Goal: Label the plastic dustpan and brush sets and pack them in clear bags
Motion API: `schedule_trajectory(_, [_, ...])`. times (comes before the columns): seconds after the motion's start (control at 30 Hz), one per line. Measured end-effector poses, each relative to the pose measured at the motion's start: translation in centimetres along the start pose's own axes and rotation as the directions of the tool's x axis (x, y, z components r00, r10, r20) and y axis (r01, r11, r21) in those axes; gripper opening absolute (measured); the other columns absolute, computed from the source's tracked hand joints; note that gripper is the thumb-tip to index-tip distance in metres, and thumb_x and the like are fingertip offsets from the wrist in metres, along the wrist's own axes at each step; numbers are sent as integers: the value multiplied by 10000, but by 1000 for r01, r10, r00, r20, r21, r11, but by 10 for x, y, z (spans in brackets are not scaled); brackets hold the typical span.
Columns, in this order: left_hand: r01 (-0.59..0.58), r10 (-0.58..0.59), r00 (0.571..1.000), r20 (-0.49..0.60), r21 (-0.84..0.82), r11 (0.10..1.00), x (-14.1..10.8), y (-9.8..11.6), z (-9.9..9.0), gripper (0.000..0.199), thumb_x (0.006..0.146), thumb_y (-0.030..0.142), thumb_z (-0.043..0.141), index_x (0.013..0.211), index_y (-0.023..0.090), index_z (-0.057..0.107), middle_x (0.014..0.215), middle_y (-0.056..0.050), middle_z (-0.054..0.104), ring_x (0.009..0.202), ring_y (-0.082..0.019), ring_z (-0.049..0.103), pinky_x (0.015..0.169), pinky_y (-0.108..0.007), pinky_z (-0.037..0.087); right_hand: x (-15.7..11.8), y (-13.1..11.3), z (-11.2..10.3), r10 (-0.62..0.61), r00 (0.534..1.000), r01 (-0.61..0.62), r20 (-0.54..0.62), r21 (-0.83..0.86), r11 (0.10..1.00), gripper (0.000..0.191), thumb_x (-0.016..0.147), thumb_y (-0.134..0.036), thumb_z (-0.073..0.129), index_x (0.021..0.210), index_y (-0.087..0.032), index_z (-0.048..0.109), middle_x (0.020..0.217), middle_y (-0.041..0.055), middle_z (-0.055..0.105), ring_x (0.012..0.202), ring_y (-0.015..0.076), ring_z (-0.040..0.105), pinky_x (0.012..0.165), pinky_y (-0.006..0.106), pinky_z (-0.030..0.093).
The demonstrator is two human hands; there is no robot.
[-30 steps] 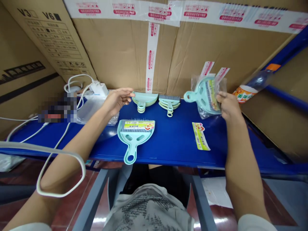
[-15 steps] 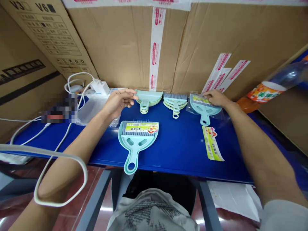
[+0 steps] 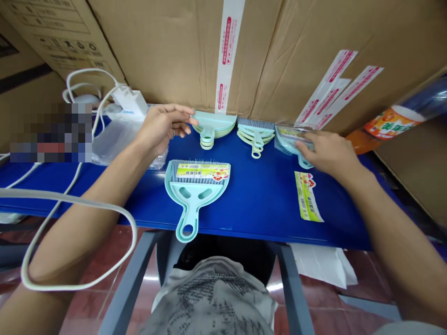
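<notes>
I have the right hand (image 3: 330,151) over the bagged dustpan set (image 3: 288,143), at the far right of the worktop (image 3: 261,195), thumb apart from the fingers; I can't tell whether they grip. The left hand (image 3: 164,128) is loosely curled, holding nothing I can make out, fingertips at the corner of the stacked dustpans (image 3: 214,125).

My worry is a careless left fingertip toppling that stack, or the slick-looking bag sliding into the stacked brushes (image 3: 256,135) just beside it. The unbagged dustpan and brush (image 3: 195,193) pokes its handle past the near edge, so a forearm bump could tip it off.

Tape strips (image 3: 324,88) on the cardboard behind the bag might snag it. The tilted bottle (image 3: 394,122) limits my room on the right; a loose label (image 3: 308,197) lies nearer. On the left, a white cable (image 3: 82,201) loops across my view of the forearm, with clear bags (image 3: 115,144) beyond.
</notes>
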State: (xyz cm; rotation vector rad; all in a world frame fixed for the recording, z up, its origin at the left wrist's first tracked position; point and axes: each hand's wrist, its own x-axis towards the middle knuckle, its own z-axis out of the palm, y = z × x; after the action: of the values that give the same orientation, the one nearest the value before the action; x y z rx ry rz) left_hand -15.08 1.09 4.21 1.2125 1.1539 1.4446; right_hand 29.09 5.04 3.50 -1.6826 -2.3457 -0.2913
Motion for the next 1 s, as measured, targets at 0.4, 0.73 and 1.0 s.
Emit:
schedule_trajectory(0.4, [-256, 307, 943, -129, 308, 916, 11, -11, -13, 153, 812, 89, 682, 906, 181, 761, 797, -39, 743, 714, -177, 657, 659, -273, 476, -5, 6, 54, -225, 974, 223, 36, 44, 974, 549, 987, -77, 382, 1485, -37, 609, 1458, 285, 665, 1412, 370, 629, 1175, 525, 518])
schedule_trajectory(0.73, [-331, 414, 910, -18, 571, 751, 9, -16, -14, 133, 843, 166, 697, 943, 194, 780, 812, -59, 718, 862, -250, 655, 847, -335, 471, -5, -20, 46, -39, 997, 45, 60, -108, 993, 568, 955, -85, 408, 1468, -102, 650, 1369, 279, 719, 1171, 411, 735, 988, 522, 596])
schedule_trajectory(1.0, [-350, 450, 893, 3, 634, 690, 9, -16, -15, 159, 856, 168, 668, 942, 196, 799, 788, -59, 727, 828, -249, 648, 903, -359, 479, -8, -39, 20, 40, 999, -39, 24, -43, 998, 565, 995, -130, 420, 1511, 22, 593, 1389, 352, 683, 1247, 478, 697, 1046, 591, 560])
